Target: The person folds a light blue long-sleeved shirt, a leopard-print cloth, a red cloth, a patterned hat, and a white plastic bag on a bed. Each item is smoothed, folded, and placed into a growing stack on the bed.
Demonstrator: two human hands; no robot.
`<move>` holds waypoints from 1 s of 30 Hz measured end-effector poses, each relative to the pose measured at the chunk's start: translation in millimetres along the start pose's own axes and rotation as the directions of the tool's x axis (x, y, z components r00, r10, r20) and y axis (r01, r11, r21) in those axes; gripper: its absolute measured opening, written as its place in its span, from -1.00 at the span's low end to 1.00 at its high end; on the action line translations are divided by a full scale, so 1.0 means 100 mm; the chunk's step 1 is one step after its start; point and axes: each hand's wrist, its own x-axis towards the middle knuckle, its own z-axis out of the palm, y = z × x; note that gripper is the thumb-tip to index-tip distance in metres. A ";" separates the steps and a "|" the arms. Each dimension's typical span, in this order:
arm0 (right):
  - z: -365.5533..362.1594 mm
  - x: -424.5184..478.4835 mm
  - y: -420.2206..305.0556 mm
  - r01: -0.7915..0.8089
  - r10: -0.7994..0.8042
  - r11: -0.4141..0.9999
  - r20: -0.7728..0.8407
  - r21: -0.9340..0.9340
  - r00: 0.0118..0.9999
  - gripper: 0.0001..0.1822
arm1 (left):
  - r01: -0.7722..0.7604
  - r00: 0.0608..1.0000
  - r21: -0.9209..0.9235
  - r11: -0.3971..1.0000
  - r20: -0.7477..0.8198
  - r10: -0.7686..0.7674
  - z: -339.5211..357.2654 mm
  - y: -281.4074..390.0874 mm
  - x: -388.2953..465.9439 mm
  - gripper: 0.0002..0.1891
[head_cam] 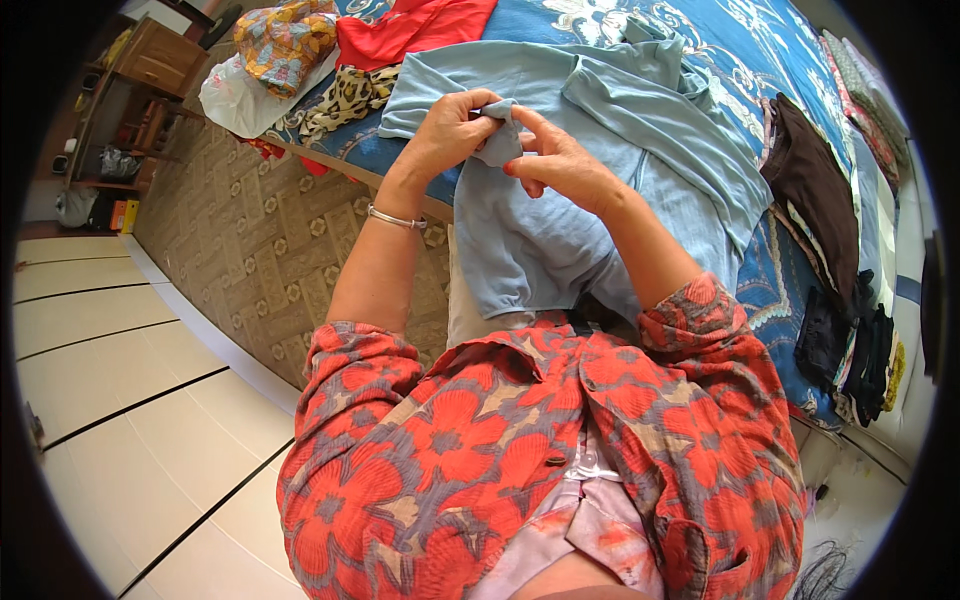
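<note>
A light blue long-sleeved garment [637, 135] is spread over the bed's edge and hangs down towards my lap. My left hand [454, 129] pinches a small gathered piece of its cloth [501, 139] between thumb and fingers. From the other side, my right hand [570, 163] grips the same piece, its index finger at the top and its thumb lower down. The piece is raised above the rest of the garment. Its far side and some of my fingertips are hidden in the folds.
Beneath the garment lies a blue patterned bedspread [772, 45]. Red cloth [412, 30], leopard-print cloth [349, 101] and a white plastic bag [236, 97] lie at the left. Dark brown trousers [814, 187] and black clothes [825, 330] lie at the right. A wooden cabinet [161, 56] stands far left.
</note>
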 end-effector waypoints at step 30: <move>0.02 0.42 0.28 0.078 -0.641 0.386 -0.206 -0.919 0.739 -0.83 | -0.170 0.934 -0.425 0.889 -0.357 0.007 0.00 -0.31 -0.22 -0.84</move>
